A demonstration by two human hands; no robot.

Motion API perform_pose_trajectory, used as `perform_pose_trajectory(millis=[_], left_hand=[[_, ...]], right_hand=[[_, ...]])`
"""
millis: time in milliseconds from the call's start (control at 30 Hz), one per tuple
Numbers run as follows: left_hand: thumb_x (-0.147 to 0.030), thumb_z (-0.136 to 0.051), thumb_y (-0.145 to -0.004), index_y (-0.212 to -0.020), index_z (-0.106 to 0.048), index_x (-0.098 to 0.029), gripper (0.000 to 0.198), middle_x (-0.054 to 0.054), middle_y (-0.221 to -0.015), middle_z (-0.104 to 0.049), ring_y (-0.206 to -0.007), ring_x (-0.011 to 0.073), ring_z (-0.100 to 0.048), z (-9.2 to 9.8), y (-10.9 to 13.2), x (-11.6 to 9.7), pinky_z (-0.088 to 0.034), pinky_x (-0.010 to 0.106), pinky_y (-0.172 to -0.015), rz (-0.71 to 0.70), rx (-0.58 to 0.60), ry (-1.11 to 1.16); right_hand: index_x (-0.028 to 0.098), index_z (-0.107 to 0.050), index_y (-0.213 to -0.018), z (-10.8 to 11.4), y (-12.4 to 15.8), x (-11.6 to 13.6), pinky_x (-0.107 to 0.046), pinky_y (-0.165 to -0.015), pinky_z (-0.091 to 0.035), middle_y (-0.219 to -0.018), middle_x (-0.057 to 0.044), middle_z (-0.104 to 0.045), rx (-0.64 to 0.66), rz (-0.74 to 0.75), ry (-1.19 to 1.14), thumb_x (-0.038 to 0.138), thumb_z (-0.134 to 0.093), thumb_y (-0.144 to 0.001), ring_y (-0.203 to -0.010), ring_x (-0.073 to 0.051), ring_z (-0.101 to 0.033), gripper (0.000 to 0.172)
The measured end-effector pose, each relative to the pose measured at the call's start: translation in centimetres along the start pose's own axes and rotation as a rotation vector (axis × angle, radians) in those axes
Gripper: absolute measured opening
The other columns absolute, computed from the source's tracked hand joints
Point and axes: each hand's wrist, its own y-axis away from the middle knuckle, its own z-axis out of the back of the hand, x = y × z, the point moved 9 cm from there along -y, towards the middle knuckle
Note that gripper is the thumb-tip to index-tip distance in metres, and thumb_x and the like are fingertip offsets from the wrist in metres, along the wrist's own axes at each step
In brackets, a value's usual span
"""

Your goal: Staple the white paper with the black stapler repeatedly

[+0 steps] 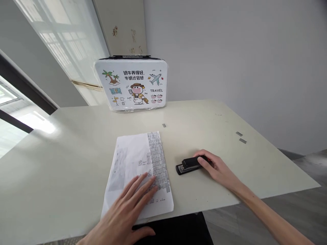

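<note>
A printed sheet of paper (135,149) lies on the table, and rows of metal staples (157,156) run along its right side. Flat across the paper's lower half, my left hand (133,200) spreads its fingers, the tips reaching the lower staples. To the right of the sheet, my right hand (211,165) grips a black stapler (190,163) at its rear, thumb on top. The stapler rests on or just above the tabletop, its front pointing left toward the paper, apart from it. Whether the paper is one sheet or a stack, I cannot tell.
A white carry case (133,85) with cartoon prints stands at the back of the table (76,163). Small strips of staples (240,136) lie to the right, and another strip (164,125) is beyond the paper. The table's front edge is close to me.
</note>
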Motion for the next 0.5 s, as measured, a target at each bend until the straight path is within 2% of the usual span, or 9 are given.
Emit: perform_pose_trajectory(millis=[67, 167, 300, 400, 500], left_hand=[[-0.05, -0.067, -0.098, -0.17, -0.02, -0.029, 0.088, 0.007, -0.168, -0.039, -0.155, 0.0389, -0.035, -0.4, 0.6, -0.8, -0.049, 0.057, -0.116, 0.009, -0.013, -0.02], [-0.024, -0.055, -0.103, -0.169, -0.025, -0.031, 0.073, 0.005, -0.169, -0.037, -0.155, 0.0391, -0.034, -0.9, 1.0, -1.5, -0.05, 0.059, -0.115, 0.003, -0.027, -0.015], [0.007, -0.037, -0.091, -0.169, -0.023, -0.032, 0.089, 0.004, -0.171, -0.032, -0.158, 0.0366, -0.027, -1.2, 0.2, -1.8, -0.045, 0.06, -0.119, 0.005, -0.057, 0.019], [0.013, -0.036, -0.085, -0.169, -0.022, -0.035, 0.097, 0.004, -0.173, -0.027, -0.159, 0.0379, -0.022, -1.6, -1.3, -1.7, -0.04, 0.064, -0.121, 0.046, -0.077, 0.04], [0.013, -0.04, -0.085, -0.169, -0.021, -0.037, 0.099, 0.005, -0.174, -0.025, -0.159, 0.0386, -0.019, -2.3, -3.0, -1.8, -0.036, 0.067, -0.122, 0.06, -0.072, 0.069]], right_hand=[[0.029, -0.069, -0.099, 0.0, 0.0, 0.5, -0.036, -0.066, -0.047, -0.092, -0.005, -0.072, 0.004, -0.021, 0.023, 0.065, -0.037, -0.105, -0.076, -0.024, -0.059, 0.048], [0.029, -0.07, -0.097, 0.4, -0.5, 1.6, -0.041, -0.084, -0.051, -0.098, -0.005, -0.074, -0.021, -0.014, 0.073, 0.063, -0.031, -0.107, -0.089, -0.026, -0.065, 0.054], [0.029, -0.071, -0.107, 0.3, -2.2, 3.1, -0.043, -0.102, -0.049, -0.119, -0.005, -0.074, -0.02, 0.002, 0.099, 0.063, -0.03, -0.108, -0.114, -0.028, -0.066, 0.053], [0.029, -0.071, -0.111, -0.7, -3.8, 4.3, -0.045, -0.107, -0.049, -0.125, -0.005, -0.073, 0.033, 0.032, 0.107, 0.062, -0.03, -0.108, -0.121, -0.028, -0.065, 0.054], [0.028, -0.072, -0.112, -1.8, -5.0, 5.2, -0.046, -0.109, -0.048, -0.127, -0.006, -0.073, 0.089, 0.073, 0.111, 0.062, -0.03, -0.108, -0.123, -0.028, -0.064, 0.054]])
